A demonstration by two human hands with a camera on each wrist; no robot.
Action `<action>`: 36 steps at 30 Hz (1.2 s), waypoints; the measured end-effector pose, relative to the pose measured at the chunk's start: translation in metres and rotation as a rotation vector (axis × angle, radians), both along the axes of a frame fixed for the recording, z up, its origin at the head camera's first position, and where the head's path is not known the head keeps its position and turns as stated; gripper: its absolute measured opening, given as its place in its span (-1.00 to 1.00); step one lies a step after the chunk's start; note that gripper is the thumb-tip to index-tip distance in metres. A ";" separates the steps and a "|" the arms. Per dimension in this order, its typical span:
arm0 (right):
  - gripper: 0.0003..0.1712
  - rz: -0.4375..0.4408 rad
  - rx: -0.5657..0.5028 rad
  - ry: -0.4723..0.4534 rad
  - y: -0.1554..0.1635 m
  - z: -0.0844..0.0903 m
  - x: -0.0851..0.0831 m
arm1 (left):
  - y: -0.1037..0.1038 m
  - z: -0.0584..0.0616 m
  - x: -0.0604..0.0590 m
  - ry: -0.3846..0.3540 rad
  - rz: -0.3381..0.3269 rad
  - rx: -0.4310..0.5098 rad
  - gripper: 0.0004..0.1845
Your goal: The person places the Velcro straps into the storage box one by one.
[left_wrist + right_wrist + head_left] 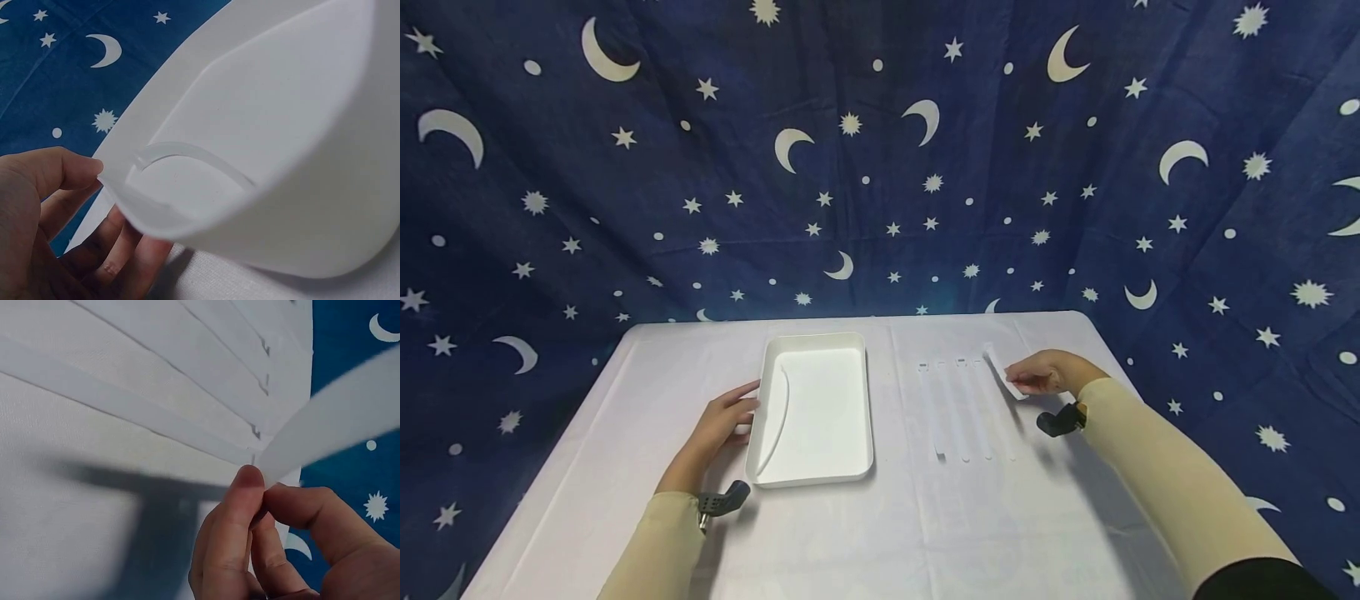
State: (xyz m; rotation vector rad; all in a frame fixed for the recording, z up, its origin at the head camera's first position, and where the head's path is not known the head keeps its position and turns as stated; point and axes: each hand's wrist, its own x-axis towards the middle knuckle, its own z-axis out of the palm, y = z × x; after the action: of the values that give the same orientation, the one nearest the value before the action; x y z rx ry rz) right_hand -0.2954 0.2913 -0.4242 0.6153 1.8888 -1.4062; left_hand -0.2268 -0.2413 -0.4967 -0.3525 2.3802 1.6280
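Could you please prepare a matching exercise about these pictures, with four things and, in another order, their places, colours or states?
1. left hand
2. right hand
3. row of strips
4. backdrop

A. lying on the white cloth
B. dark blue with pale moons
C. at the rim of the white tray
D. pinching a raised strip

Pairs: 1-C, 2-D, 3-A, 4-B

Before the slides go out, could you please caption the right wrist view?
The right hand pinches a narrow white strip beside more flat white strips on white cloth.
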 end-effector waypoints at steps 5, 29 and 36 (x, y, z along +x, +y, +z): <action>-0.87 -0.038 -0.031 -0.008 -0.004 0.004 0.001 | -0.001 0.001 0.000 0.003 -0.004 0.003 -0.39; -0.87 -0.061 -0.163 0.001 -0.040 0.011 0.014 | -0.001 0.000 0.000 0.007 -0.004 0.013 -0.39; -0.91 -0.043 -0.183 0.017 -0.049 0.010 0.018 | -0.001 0.000 0.001 0.001 -0.004 0.018 -0.39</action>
State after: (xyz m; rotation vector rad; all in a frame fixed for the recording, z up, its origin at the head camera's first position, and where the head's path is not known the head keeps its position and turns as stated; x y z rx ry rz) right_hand -0.2775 0.2427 -0.4142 0.5591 1.7447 -1.5951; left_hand -0.2256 -0.2420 -0.4964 -0.3435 2.3643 1.6470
